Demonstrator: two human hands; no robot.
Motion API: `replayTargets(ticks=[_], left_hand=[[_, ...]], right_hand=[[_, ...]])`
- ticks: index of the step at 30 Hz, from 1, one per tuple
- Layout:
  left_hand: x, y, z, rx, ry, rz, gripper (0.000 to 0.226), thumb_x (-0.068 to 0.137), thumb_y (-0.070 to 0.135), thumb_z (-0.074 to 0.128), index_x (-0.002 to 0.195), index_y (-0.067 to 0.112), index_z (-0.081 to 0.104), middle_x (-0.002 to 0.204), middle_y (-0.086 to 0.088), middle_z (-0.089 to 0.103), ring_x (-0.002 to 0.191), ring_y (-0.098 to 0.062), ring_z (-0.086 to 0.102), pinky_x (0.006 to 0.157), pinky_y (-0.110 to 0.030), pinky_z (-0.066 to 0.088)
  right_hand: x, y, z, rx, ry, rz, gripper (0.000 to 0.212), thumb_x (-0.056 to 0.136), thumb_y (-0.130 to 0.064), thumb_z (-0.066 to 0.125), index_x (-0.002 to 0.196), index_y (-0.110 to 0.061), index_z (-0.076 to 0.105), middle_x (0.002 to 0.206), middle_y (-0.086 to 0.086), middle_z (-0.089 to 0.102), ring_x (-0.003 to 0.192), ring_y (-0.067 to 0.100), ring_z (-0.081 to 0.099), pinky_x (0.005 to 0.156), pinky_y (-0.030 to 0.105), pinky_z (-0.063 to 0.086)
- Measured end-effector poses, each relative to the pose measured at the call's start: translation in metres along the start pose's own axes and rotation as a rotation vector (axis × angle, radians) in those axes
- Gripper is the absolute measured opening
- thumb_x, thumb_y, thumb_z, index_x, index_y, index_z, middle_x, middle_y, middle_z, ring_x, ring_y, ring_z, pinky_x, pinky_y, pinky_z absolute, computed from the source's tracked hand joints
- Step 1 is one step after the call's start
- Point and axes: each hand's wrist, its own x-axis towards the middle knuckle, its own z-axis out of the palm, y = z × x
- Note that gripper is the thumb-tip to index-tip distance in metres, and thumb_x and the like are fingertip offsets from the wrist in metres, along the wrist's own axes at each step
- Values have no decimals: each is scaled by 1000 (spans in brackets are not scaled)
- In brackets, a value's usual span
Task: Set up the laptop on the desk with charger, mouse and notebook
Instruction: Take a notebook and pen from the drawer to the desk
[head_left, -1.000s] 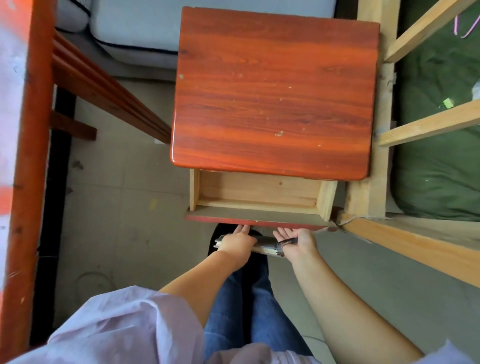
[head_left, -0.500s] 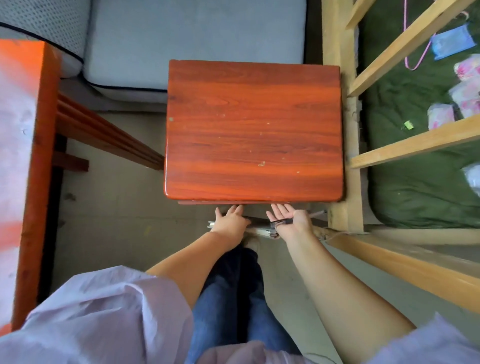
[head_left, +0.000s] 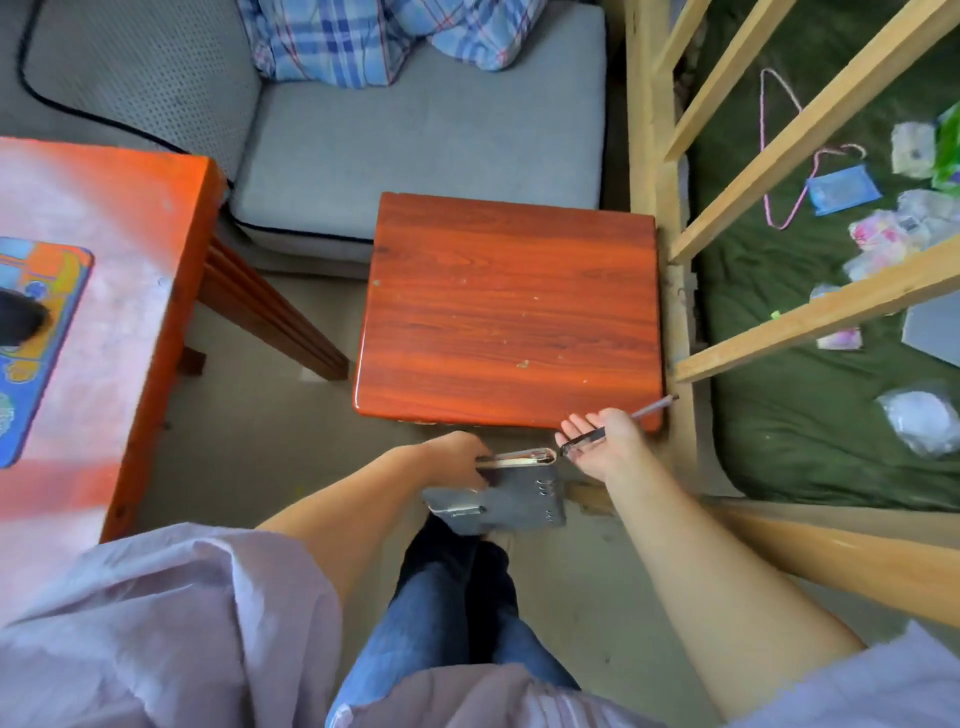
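My left hand (head_left: 454, 457) grips a grey ring-bound notebook (head_left: 511, 499) that hangs open in front of the small red wooden cabinet (head_left: 511, 312), its cover drooping down. Across my right hand (head_left: 605, 439) lies a dark pen (head_left: 618, 423), held just to the right of the notebook, at the cabinet's front right corner. The cabinet's drawer is closed. A red desk (head_left: 124, 270) stands at the left, with a colourful mouse pad (head_left: 36, 343) and a dark object on it. No laptop or charger is in view.
A grey sofa (head_left: 415, 135) with a plaid cloth (head_left: 374, 36) sits behind the cabinet. At the right, a wooden bed frame (head_left: 779, 156) surrounds a green mattress (head_left: 805, 415) strewn with small packets. My legs in jeans (head_left: 452, 613) stand below the notebook.
The drawer has been pushed shut. My hands have drawn back and apart; the notebook now hangs open from my left hand, and the pen stays in my right. The view has pulled back.
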Motion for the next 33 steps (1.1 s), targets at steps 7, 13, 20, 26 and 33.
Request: replayTargets(ticks=[7,13,20,26,33], left_hand=[[-97,-25,-31,-887,180,-17,26,85,15,65,106,-1,65,107,-16,70,95,-29,68,90,-41,54],[-179,-51,-31,-1680,589,200,18,89,12,56,105,10,64,90,-2,76,80,-16,72,75,-32,60],[-275,-92,-13,-2197,898,521,17,91,16,54,104,14,64,89,-1,78,80,-14,74,68,-33,58],[-379,-160,61,-2113,944,574,33,79,14,58,111,14,64,102,-2,74,85,-17,71,79,-42,59],[-521,-237,183,-2171,1356,551,51,66,35,78,110,17,60,94,-6,71,69,-17,71,60,-29,60]], right_hand=[[-92,-54,30,4,-338,-223,50,97,-51,24,103,-10,51,85,10,61,83,23,61,77,39,49],[-152,-26,79,-385,-400,-571,42,98,-44,29,101,-16,60,55,1,52,39,9,44,43,18,40],[-197,126,129,-609,-608,-779,8,91,-33,55,94,-26,54,96,-4,61,83,10,62,73,35,54],[-269,276,183,-528,-958,-553,14,96,-12,48,88,-20,57,103,8,64,93,25,62,83,42,51],[-307,376,200,-1020,-1292,-453,18,97,-11,43,91,-19,59,72,-10,74,60,5,69,50,20,55]])
